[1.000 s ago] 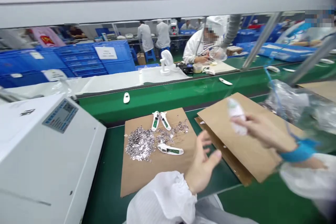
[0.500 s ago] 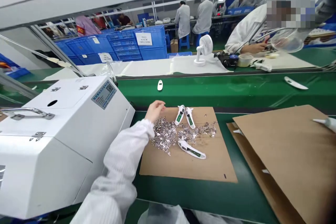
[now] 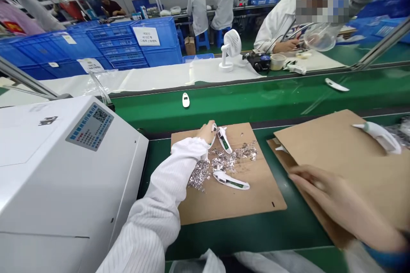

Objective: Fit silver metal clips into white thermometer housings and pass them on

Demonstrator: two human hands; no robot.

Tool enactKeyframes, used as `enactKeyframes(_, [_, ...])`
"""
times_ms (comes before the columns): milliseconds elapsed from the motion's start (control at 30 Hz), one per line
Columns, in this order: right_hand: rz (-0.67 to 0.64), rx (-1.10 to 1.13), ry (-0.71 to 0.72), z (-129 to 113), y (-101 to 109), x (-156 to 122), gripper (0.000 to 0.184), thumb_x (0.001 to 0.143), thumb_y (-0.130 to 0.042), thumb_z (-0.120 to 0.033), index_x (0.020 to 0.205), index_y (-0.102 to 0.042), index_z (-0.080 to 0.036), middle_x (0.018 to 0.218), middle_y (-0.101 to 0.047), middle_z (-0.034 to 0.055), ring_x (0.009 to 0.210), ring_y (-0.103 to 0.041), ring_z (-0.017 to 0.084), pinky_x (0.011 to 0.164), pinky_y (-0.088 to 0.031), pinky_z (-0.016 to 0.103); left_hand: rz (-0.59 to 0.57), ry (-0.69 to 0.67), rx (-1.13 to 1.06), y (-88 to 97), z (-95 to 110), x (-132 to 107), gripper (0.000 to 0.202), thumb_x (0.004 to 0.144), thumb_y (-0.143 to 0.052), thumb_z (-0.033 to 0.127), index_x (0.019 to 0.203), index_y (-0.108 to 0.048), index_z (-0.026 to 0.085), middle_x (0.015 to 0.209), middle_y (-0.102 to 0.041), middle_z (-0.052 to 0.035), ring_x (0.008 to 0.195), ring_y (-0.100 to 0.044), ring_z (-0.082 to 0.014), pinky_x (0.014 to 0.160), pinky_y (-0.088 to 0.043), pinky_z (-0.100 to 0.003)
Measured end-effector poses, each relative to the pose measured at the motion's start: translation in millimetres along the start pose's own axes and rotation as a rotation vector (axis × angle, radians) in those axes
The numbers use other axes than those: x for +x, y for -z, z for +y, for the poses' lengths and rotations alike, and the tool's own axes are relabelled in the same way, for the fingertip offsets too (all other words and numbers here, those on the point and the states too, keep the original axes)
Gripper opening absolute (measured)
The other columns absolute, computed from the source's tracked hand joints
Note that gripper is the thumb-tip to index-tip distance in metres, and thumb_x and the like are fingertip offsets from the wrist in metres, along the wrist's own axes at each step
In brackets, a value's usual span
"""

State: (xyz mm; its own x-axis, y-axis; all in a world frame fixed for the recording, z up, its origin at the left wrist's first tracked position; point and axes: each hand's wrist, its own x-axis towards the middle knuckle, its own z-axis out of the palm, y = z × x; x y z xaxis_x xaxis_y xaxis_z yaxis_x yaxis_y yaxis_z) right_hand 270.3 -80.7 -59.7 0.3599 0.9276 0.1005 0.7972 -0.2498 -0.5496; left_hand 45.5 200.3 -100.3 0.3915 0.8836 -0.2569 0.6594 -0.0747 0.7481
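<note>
Three white housings [image 3: 230, 180] on cardboard [image 3: 259, 192] — two hands [image 3: 207, 132] [image 3: 336, 200]

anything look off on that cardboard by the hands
Yes: loose silvery metal scraps lie spilled across the cardboard sheet, scattered around white plastic device casings rather than gathered in a container, right beside the left hand.

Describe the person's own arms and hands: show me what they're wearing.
The left arm wears a long white sleeve with fine ribbing, and the left hand is bare. The right hand is bare too, with a blue wrist band.
</note>
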Motion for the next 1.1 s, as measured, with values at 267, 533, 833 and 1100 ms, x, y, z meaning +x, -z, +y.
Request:
enactKeyframes(267, [-0.030,-0.308,-0.224,-36.8,-87.8,106.3,0.024,0.091,-0.050,-0.027,0.103,-0.070,-0.019,0.098,-0.075,0.0103,0.093,-0.069,0.026,0.074,-0.047,0.031,-0.061,0.085,-0.894,32.6,-14.4,-62.4,0.030,0.093,-0.031,0.026,0.115,-0.050,0.017,0.081,-0.060,-0.0058,0.067,-0.063,-0.0184,0.062,-0.054,-0.032])
enactKeyframes(533, [-0.009,-0.355,-0.287,-14.7,-99.4,121.6,0.025,0.089,-0.053,-0.030,0.095,-0.074,-0.019,0.092,-0.074,0.0173,0.089,-0.070,0.030,0.074,-0.048,0.036,-0.104,0.306,-1.734,11.5,-7.9,-135.5,0.015,0.097,-0.041,0.022,0.095,-0.053,0.013,0.069,-0.051,-0.0028,0.051,-0.049,-0.0068,0.038,-0.036,-0.011])
enactKeyframes(833, [0.016,0.313,0.148,-80.0,-63.1,66.0,0.024,0.083,-0.066,-0.043,0.085,-0.072,-0.020,0.073,-0.072,0.0031,0.062,-0.064,0.017,0.056,-0.047,0.026,-0.062,0.288,-1.689,-38.1,13.8,-158.0,0.034,0.100,-0.030,0.034,0.094,-0.057,0.013,0.063,-0.053,-0.0003,0.037,-0.044,-0.0084,0.030,-0.034,-0.019])
enactKeyframes(1100, [-0.019,0.383,0.609,-118.1,-63.9,24.6,0.012,0.091,-0.059,-0.025,0.091,-0.071,-0.023,0.095,-0.075,0.0030,0.087,-0.071,0.017,0.080,-0.057,0.029,0.021,0.062,-1.527,-52.9,27.2,-175.9,0.039,0.091,-0.048,0.044,0.124,-0.049,0.024,0.059,-0.051,0.0042,0.038,-0.052,-0.0129,0.032,-0.041,-0.022])
